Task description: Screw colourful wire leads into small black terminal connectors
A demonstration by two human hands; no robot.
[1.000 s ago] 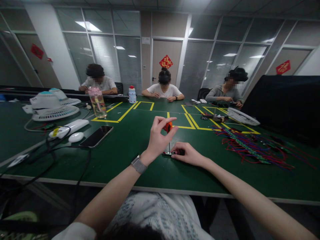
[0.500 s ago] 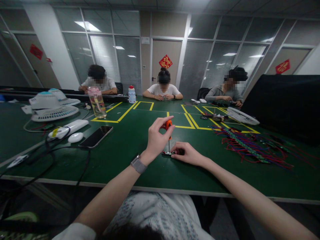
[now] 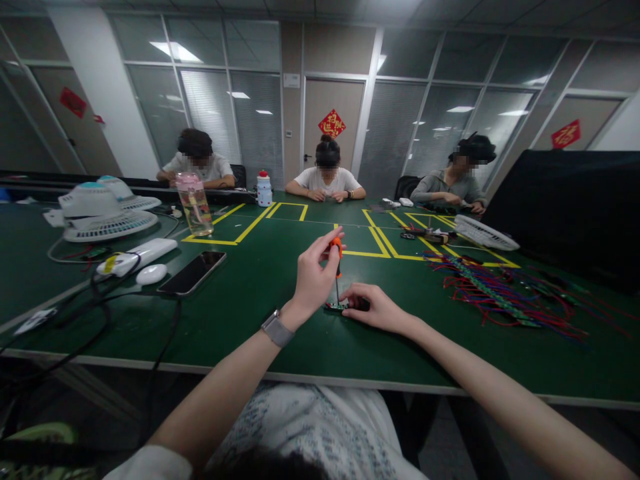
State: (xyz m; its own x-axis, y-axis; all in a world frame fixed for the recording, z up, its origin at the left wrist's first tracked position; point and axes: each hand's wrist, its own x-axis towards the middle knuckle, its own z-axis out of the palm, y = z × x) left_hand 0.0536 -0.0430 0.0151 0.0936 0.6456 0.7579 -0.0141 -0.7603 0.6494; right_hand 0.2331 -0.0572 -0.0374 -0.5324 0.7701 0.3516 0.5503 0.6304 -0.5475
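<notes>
My left hand [image 3: 316,270] is closed around the orange and black handle of a screwdriver [image 3: 338,257]. The tool stands nearly upright, its thin shaft pointing down to a small green circuit board [image 3: 334,307] on the table. Whether the tip sits in a screw is too small to tell. At the board's right end, my right hand [image 3: 373,307] pinches its edge between thumb and fingers, resting on the tabletop. The fingers partly hide that end of the board.
Red and blue wires with green boards [image 3: 493,293] lie to the right. A phone [image 3: 194,273], a white mouse-shaped thing [image 3: 151,275], a bottle [image 3: 194,207] and white fans [image 3: 107,220] are on the left. Several people sit across the green table [image 3: 225,333].
The fingers of my left hand have turned and closed slightly on the screwdriver handle, which now leans a little differently. My right hand and the board have stayed in place.
</notes>
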